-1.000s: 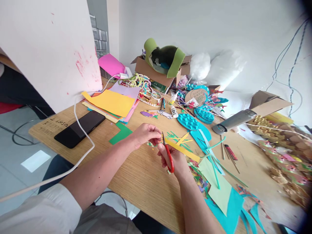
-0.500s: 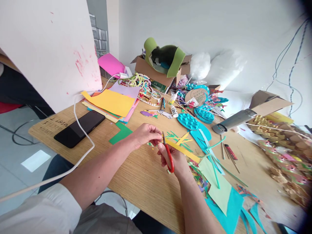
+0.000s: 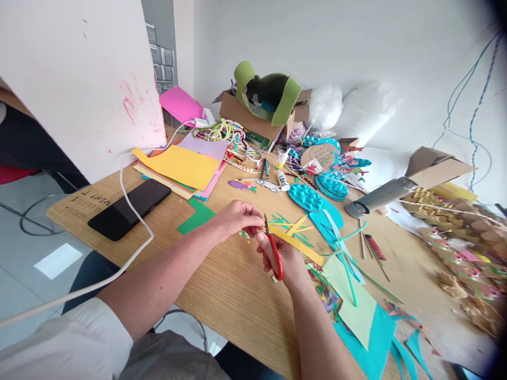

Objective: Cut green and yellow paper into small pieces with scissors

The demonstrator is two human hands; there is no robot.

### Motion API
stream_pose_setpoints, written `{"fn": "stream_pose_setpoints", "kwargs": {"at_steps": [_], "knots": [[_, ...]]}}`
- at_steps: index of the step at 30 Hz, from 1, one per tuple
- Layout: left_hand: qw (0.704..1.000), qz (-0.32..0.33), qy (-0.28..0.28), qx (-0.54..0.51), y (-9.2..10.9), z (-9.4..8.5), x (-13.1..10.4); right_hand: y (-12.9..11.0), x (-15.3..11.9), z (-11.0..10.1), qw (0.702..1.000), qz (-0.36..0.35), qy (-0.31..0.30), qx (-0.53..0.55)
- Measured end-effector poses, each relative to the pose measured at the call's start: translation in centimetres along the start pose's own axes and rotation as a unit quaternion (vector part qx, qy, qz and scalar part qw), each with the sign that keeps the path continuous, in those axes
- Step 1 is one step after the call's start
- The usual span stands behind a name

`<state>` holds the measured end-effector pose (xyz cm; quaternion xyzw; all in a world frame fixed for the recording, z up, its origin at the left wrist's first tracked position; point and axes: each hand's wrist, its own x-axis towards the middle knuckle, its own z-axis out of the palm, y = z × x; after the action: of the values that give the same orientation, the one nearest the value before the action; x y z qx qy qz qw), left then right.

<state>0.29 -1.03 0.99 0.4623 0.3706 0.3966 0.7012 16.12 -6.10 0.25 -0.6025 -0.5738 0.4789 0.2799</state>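
Observation:
Red-handled scissors (image 3: 276, 259) are gripped in my right hand (image 3: 287, 262), blades pointing away from me. At their tips, the fingers of my left hand (image 3: 240, 220) are pinched together. A speck of yellow shows there, too small to name. Several small round paper bits (image 3: 247, 237) lie on the table just below my left hand. Behind my right hand a yellow paper strip (image 3: 303, 248) slants to the right. Thin green and yellow strips (image 3: 291, 226) are scattered beyond the blades. A green paper piece (image 3: 195, 216) lies left of my left hand.
A black phone (image 3: 129, 209) and a white cable (image 3: 138, 219) are at the left, near stacked coloured paper (image 3: 178, 166). A glue bottle (image 3: 282, 181), paper fish (image 3: 242, 184) and blue foam pieces (image 3: 304, 197) lie beyond. A grey flask (image 3: 380, 196) rests at the right, near a red cutter (image 3: 375, 247).
Very little differs. Both hands and the scissors hold almost the same place, and the yellow strip behind my right hand has shifted slightly.

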Motion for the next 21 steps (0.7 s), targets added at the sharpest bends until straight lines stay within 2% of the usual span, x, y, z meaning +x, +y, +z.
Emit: {"fn": "stream_pose_setpoints", "kwargs": {"at_steps": [9,21], "knots": [[1.000,0.000,0.002,0.007,-0.18,-0.09,0.10,-0.08,-0.16,-0.10,0.999,-0.023,-0.018,-0.019],[1.000,0.002,-0.009,0.006,-0.35,-0.21,0.12,0.21,-0.07,-0.19,0.998,-0.045,-0.014,-0.040]]}}
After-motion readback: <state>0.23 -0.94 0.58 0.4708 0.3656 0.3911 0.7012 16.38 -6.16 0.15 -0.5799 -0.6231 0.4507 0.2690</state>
